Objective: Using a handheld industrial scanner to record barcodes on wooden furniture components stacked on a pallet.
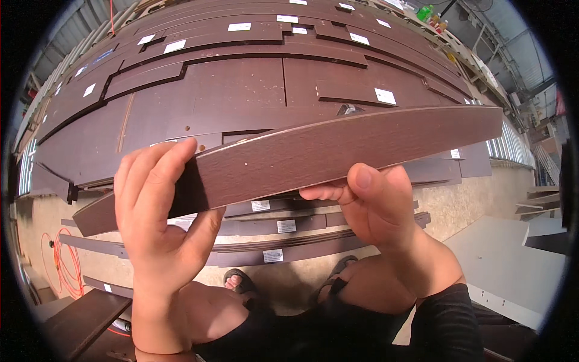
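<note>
Held up across my view is a long dark brown wooden board (338, 145), its right end higher than its left. My left hand (160, 211) grips it near the left end, fingers over the top edge and thumb at the lower edge. Under the lower edge, right of the middle, my right hand (380, 205) holds the board with its fingers curled and the thumb against it. A small pale speck marks the board's face. Behind it, part of a small dark object (348, 110) shows above the top edge.
Brown panels (241, 84) with white labels cover a wide stack ahead. More labelled boards (313, 241) lie below the held one. An orange hose (66, 265) is coiled on the floor at left. A brown board (90, 320) is at lower left, and a light grey panel (506, 259) at right.
</note>
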The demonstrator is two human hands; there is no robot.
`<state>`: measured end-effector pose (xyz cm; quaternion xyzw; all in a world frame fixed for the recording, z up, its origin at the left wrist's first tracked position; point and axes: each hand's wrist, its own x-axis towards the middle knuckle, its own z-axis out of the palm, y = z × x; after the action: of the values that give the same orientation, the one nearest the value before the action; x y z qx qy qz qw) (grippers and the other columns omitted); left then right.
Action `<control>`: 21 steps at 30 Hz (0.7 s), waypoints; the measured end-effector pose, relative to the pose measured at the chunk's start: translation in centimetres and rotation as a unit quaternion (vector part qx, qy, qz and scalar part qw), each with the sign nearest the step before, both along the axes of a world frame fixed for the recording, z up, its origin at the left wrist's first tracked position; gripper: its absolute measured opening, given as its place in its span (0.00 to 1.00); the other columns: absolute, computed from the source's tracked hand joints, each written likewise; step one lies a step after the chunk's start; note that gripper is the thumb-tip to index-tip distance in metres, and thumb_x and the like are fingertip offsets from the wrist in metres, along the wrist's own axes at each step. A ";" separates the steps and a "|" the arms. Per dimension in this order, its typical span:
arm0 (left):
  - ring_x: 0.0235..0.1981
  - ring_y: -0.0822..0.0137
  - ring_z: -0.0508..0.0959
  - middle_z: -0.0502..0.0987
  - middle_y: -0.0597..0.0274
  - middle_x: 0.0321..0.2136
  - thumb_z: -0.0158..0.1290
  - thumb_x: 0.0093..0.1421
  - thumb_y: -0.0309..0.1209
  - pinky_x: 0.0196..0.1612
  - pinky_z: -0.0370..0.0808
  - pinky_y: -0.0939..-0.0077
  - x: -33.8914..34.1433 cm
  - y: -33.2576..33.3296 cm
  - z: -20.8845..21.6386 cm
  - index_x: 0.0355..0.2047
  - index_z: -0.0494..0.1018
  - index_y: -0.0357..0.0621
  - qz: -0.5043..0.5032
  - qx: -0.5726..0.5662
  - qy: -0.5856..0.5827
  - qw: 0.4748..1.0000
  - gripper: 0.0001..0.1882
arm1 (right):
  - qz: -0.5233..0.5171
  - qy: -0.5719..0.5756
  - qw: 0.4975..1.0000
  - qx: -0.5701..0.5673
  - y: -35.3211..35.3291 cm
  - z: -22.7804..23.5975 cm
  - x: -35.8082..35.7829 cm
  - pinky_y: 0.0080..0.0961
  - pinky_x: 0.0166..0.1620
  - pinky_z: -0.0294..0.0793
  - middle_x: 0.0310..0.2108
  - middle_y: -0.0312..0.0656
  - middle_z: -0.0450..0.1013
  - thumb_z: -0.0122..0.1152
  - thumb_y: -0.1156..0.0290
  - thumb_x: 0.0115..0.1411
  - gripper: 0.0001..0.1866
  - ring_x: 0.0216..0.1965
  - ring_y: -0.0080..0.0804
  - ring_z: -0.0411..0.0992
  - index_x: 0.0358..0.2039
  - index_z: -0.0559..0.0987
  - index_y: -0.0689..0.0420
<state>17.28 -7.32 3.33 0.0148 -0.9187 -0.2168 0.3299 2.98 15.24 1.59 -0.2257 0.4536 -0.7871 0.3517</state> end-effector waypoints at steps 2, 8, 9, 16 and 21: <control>0.46 0.55 0.76 0.78 0.52 0.45 0.67 0.39 0.23 0.51 0.71 0.66 0.1 0.0 0.2 0.51 0.76 0.36 0.007 -0.011 -0.005 1.000 0.34 | 0.005 0.009 1.000 0.000 0.0 0.3 0.0 0.41 0.57 0.76 0.53 0.55 0.73 0.63 0.59 0.65 0.31 0.54 0.43 0.73 0.59 0.69 0.71; 0.48 0.56 0.75 0.76 0.51 0.48 0.66 0.40 0.24 0.52 0.71 0.66 0.7 0.3 0.7 0.53 0.75 0.35 -0.003 0.005 -0.015 1.000 0.35 | 0.025 0.025 0.999 -0.024 0.6 0.2 0.1 0.40 0.58 0.76 0.53 0.55 0.73 0.60 0.66 0.65 0.27 0.53 0.41 0.74 0.58 0.69 0.71; 0.48 0.56 0.75 0.76 0.51 0.48 0.66 0.40 0.25 0.52 0.70 0.66 0.6 0.3 0.6 0.53 0.75 0.35 -0.001 0.005 -0.015 1.000 0.35 | 0.023 0.014 0.999 -0.031 0.7 0.2 0.2 0.40 0.58 0.76 0.53 0.55 0.73 0.59 0.67 0.65 0.26 0.53 0.41 0.74 0.58 0.69 0.72; 0.47 0.54 0.76 0.76 0.49 0.46 0.64 0.38 0.21 0.51 0.70 0.67 0.7 -0.3 0.4 0.52 0.75 0.34 0.006 0.009 -0.016 1.000 0.35 | 0.038 0.014 0.997 -0.062 0.0 -0.6 -0.2 0.41 0.57 0.77 0.53 0.56 0.73 0.57 0.69 0.65 0.24 0.52 0.42 0.75 0.57 0.69 0.72; 0.44 0.50 0.75 0.76 0.51 0.44 0.66 0.37 0.24 0.50 0.69 0.59 -0.6 0.2 0.8 0.52 0.76 0.40 -0.010 -0.037 -0.046 0.998 0.36 | -0.065 -0.002 0.996 -0.054 0.3 -0.2 -0.2 0.44 0.52 0.82 0.48 0.56 0.77 0.54 0.70 0.64 0.23 0.48 0.45 0.79 0.56 0.71 0.71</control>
<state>16.68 -7.14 4.15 0.0036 -0.9404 -0.1848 0.2855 2.77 15.53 1.36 -0.2123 0.4235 -0.8323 0.2878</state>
